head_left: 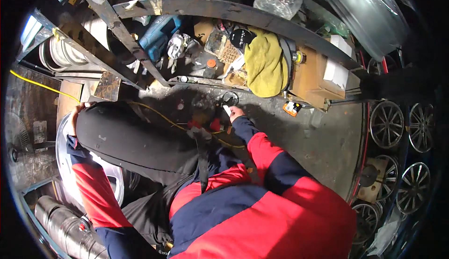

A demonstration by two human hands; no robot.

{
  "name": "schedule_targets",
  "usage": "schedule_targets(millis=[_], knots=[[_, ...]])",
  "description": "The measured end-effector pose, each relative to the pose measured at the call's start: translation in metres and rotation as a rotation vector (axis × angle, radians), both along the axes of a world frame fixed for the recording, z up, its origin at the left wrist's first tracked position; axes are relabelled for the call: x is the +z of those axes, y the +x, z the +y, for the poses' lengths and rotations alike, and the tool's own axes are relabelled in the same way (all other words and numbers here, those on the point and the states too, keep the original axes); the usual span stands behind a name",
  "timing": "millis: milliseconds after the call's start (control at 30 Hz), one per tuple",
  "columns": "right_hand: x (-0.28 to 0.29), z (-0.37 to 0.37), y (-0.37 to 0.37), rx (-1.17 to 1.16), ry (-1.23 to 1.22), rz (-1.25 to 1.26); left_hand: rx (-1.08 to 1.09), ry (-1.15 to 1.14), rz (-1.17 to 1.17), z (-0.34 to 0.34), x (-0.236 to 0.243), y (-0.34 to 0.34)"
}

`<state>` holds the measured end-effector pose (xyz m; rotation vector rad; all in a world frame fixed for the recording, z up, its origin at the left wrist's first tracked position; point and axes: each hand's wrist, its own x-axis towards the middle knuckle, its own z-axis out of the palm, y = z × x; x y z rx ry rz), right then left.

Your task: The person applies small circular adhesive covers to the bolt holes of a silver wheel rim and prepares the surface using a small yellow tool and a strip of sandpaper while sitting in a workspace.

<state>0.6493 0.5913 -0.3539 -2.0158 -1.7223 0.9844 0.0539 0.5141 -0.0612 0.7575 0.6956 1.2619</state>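
Two hands | right hand (235,113) fingers pinch small white piece (227,109) | left hand (75,114) fingers unclear

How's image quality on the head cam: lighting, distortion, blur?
Head view: strong fisheye, the metal shelf rail bows and black vignette fills the corners; hard light from above blows out the red-and-navy jacket and the rim by the left hand; frame edges fall into deep shadow; right hand is small, slightly soft, its grip unreadable.
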Motion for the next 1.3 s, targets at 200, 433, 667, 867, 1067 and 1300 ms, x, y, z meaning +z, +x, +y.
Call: schedule_targets(millis=[200, 433, 667, 867, 1067, 1300], knots=[[0.085, 0.033, 0.017, 0.074, 0.367, 0.251, 0.107, -0.347, 0.2, 0.01, -0.001, -0.068], [0.172, 0.027, -0.01, 0.154, 0.368, 0.405, 0.348, -0.391, 0.135, 0.006, -0.024, -0.032], [0.409, 0.03, -0.053, 0.34, 1.073, 0.286, 0.469, -0.276, 0.065, 0.001, -0.005, -0.004], [0.482, 0.106, -0.12, 0.471, 1.493, 0.218, 0.371, -0.237, 0.033, -0.005, -0.008, -0.022], [0.486, 0.129, -0.16, 0.498, 0.917, -0.04, 0.497, -0.153, -0.114, -0.012, -0.045, -0.026], [0.48, 0.122, -0.13, 0.56, 0.975, 0.001, 0.447, -0.294, -0.011, 0.0, -0.038, -0.032]])
